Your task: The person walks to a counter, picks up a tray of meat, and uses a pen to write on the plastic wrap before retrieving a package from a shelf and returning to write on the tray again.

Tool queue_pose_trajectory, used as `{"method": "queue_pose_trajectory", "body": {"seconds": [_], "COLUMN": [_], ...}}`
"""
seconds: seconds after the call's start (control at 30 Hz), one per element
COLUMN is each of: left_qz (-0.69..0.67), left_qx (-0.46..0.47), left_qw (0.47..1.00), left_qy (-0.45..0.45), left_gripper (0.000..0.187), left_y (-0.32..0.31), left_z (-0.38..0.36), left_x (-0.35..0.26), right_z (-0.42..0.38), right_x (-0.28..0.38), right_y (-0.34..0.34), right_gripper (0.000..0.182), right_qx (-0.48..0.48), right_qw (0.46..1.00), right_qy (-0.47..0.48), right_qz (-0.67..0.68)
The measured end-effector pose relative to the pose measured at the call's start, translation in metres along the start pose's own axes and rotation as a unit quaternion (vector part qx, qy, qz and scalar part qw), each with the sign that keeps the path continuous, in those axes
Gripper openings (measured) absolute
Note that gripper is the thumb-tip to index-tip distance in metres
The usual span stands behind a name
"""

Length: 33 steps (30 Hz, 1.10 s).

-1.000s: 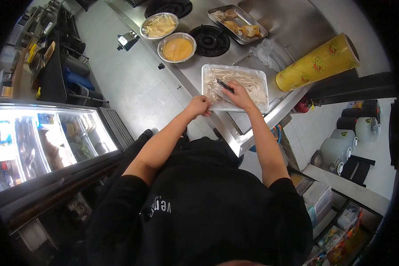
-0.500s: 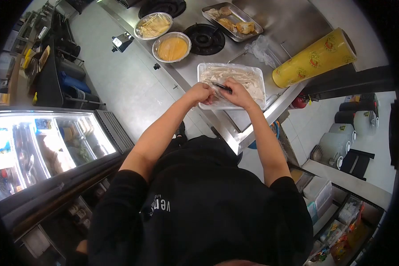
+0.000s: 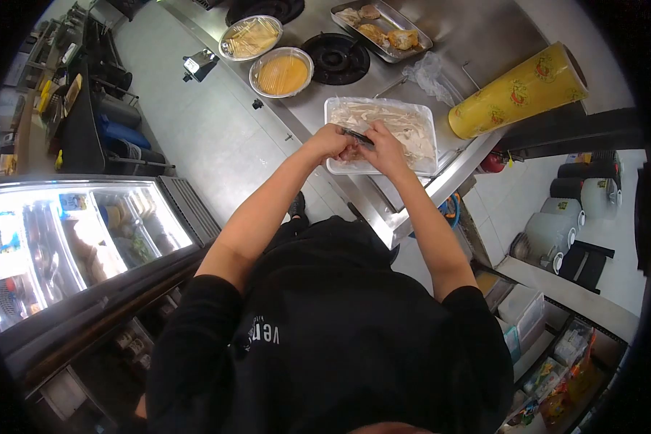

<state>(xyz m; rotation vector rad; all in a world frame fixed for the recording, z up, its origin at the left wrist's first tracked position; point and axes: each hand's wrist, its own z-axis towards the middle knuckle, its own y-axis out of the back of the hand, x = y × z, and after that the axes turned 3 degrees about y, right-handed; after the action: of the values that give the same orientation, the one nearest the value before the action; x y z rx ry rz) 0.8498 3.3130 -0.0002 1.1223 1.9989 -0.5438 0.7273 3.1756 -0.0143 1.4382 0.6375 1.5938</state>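
A white tray of pale, shredded-looking food rests on the steel counter, with what looks like clear film over part of it. Above its left half, my right hand is closed on a slim black object, possibly a tool handle. Fingers curled, my left hand is close beside it at the tray's left edge, by the object's other end. What the left fingers pinch is too small to make out.
Two film-covered bowls, one with yellow contents and one with pale strips, stand by a black burner. A metal tray holds browned pieces. Right of the white tray lie a large yellow roll and crumpled plastic.
My hands have drawn slightly closer together over the tray, and the left fingers now reach the black object's end. The view has shifted a little.
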Motion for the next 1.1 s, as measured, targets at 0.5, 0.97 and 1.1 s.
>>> {"method": "queue_pose_trajectory", "body": {"seconds": [0.5,0.97,1.1], "left_qz": [0.241,0.491,0.529], "left_qx": [-0.17,-0.24,-0.209], "left_qw": [0.929,0.761,0.742], "left_qy": [-0.222,-0.35,-0.355], "left_gripper": [0.016,0.008,0.01], "left_y": [0.013,-0.012,-0.006], "left_z": [-0.024,-0.017,-0.01], "left_x": [0.059,0.08,0.083], "right_z": [0.005,0.01,0.011], "right_x": [0.004,0.004,0.004], "right_y": [0.001,0.007,0.008], "right_gripper": [0.02,0.022,0.022], "right_qx": [-0.02,-0.031,-0.02], "right_qw": [0.997,0.997,0.997], "right_qy": [0.016,0.017,0.014], "right_qz": [0.068,0.062,0.07]}}
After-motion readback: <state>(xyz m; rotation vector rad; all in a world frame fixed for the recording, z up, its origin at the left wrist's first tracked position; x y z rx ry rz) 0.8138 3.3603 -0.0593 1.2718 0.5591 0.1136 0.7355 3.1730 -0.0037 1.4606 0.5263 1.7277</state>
